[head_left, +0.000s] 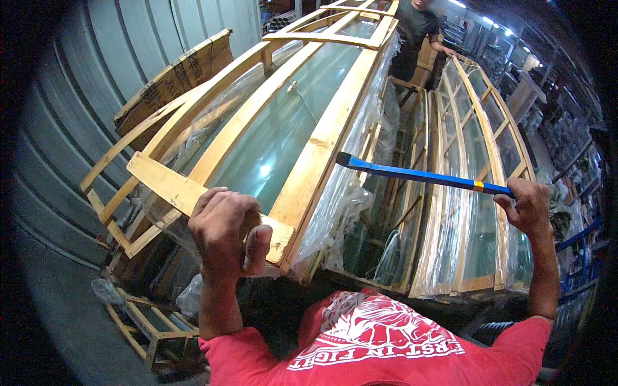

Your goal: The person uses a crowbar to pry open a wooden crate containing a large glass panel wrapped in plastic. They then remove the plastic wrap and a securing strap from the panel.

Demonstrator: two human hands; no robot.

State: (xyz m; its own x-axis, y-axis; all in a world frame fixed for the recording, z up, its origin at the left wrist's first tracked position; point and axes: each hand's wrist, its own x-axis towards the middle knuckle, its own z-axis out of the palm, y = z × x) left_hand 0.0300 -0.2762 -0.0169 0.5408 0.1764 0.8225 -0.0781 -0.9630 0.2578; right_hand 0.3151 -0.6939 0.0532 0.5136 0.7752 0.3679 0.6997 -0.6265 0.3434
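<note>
Left hand (225, 231) clamped around near end of pale wooden cross slat (174, 186) at crate's near edge. Plastic-wrapped glass pane in rough timber crate (283, 128) alongside. Right hand (529, 207) fisted on long blue steel pry bar (418, 175), tip touching crate's right rail.

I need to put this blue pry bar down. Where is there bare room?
Bare floor lies left, between the grey corrugated wall and the wooden crate. Right of the crate it is crowded: more crated glass, plastic wrap, a person behind.
</note>
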